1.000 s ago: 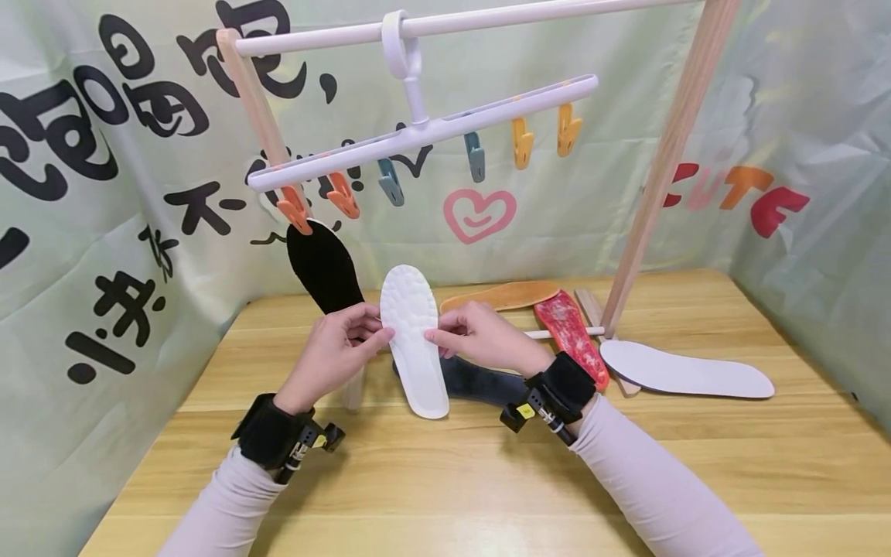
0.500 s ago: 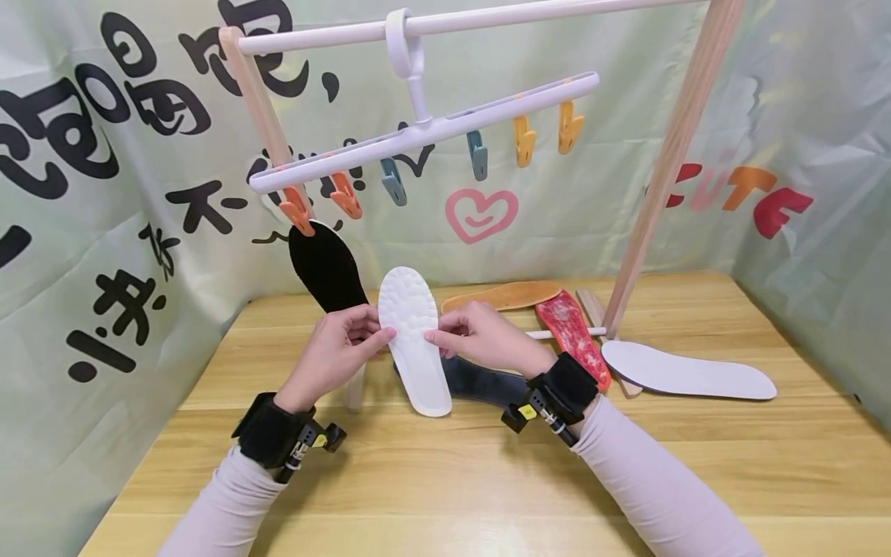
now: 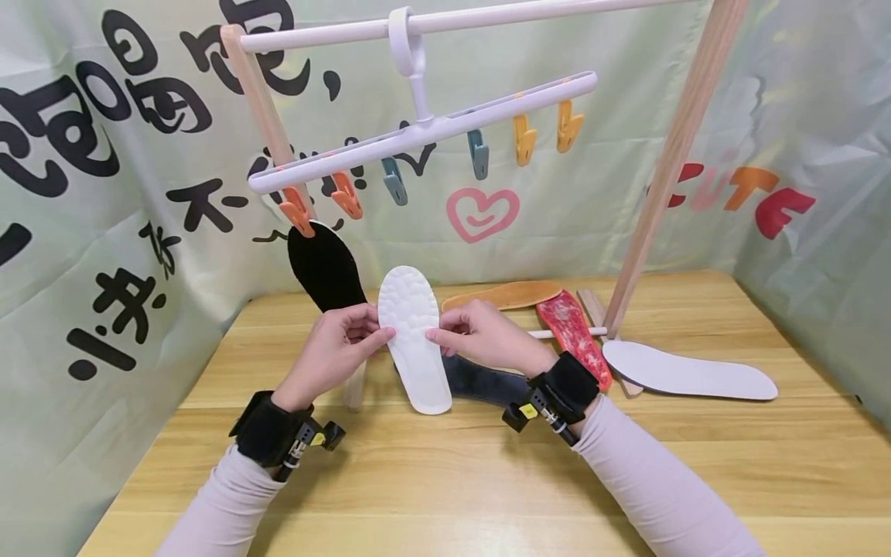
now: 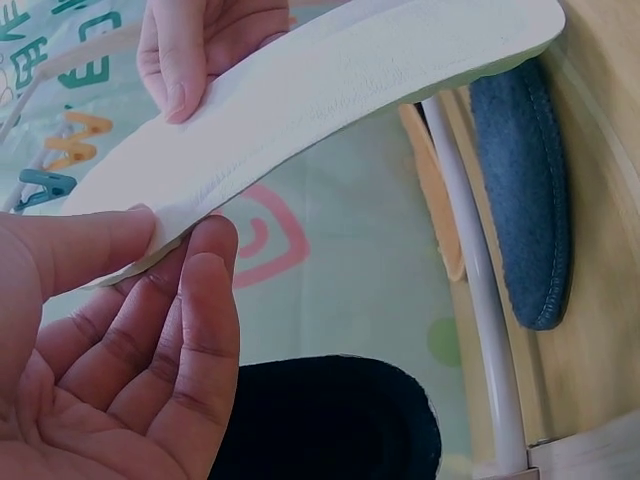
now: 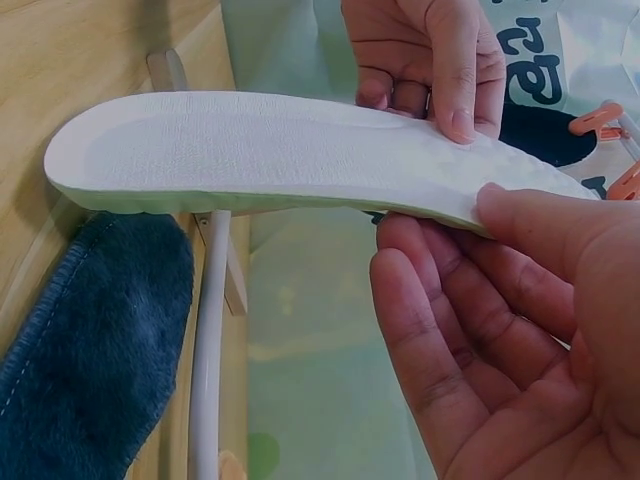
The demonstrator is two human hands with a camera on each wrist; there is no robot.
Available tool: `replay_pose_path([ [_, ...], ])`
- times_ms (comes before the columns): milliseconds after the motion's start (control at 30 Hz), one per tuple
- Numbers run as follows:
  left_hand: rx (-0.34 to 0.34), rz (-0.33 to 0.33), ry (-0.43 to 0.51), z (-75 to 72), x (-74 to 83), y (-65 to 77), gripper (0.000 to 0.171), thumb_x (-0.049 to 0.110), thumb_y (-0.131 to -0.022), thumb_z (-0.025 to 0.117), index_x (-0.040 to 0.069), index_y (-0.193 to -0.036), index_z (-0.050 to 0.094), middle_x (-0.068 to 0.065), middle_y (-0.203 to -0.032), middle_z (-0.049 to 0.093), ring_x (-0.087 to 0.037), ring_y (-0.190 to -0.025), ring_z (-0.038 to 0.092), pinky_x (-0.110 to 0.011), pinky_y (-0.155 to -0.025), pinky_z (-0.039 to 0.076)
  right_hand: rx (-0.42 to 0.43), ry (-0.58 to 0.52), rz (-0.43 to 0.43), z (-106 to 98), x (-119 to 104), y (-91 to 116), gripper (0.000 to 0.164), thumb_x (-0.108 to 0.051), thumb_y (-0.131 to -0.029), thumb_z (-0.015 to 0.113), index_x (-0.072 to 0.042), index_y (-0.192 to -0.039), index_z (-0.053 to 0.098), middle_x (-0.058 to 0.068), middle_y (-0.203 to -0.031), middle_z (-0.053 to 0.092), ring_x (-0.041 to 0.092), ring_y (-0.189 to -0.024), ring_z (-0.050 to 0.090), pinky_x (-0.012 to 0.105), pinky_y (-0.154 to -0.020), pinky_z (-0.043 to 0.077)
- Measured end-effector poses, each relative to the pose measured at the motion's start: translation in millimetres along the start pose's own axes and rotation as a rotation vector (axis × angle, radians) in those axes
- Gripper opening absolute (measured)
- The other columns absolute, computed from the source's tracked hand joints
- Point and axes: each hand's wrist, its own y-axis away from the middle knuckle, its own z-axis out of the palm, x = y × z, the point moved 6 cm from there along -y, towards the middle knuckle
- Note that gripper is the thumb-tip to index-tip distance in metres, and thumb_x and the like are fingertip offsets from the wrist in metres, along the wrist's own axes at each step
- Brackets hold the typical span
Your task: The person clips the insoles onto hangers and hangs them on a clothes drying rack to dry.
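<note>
A white insole point(image 3: 416, 348) with a bumpy upper end is held nearly upright between both hands. My left hand point(image 3: 339, 344) pinches its left edge, thumb in front and fingers behind. On the opposite edge my right hand point(image 3: 487, 338) pinches it the same way. Both wrist views show the white insole point(image 4: 300, 110) as a curved strip with a pale green underside edge. Behind my left hand, a black insole point(image 3: 323, 267) hangs from an orange clip point(image 3: 297, 212). A dark blue fuzzy insole point(image 5: 110, 330) lies on the table, partly hidden behind the white one and my right hand.
A white clip hanger point(image 3: 445, 128) hangs tilted from a rack's bar point(image 3: 522, 14), with several orange, blue and yellow clips. On the wooden table point(image 3: 445, 495) lie an orange insole point(image 3: 504, 295), a red patterned insole point(image 3: 572, 333) and a whitish insole point(image 3: 689, 373) by the right post point(image 3: 668, 170).
Both hands keep the white insole in nearly the same place. The head view has shifted very slightly.
</note>
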Motion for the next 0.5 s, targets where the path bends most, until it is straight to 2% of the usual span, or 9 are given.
replay_pose_path([
  [300, -0.013, -0.004, 0.009, -1.6, 1.2, -1.7, 0.01, 0.008, -0.099, 0.078, 0.002, -0.107, 0.075, -0.012, -0.096, 0.077, -0.012, -0.079, 0.074, -0.022, -0.074, 0.062, 0.017, -0.003, -0.012, -0.6, -1.7, 0.2, 0.022, -0.022, -0.105, 0.071, -0.013, -0.087, 0.078, 0.001, -0.08, 0.073, 0.011, -0.073, 0.071, 0.027, -0.069, 0.056],
  [500, -0.017, -0.005, 0.022, -3.7, -1.1, -1.7, 0.009, 0.009, -0.099, 0.077, 0.002, -0.105, 0.075, -0.013, -0.096, 0.077, -0.013, -0.079, 0.074, -0.022, -0.075, 0.062, 0.027, 0.006, -0.011, -0.5, -3.7, -1.0, 0.024, -0.024, -0.105, 0.071, -0.012, -0.085, 0.076, 0.0, -0.078, 0.071, 0.02, -0.073, 0.069, 0.025, -0.066, 0.05],
])
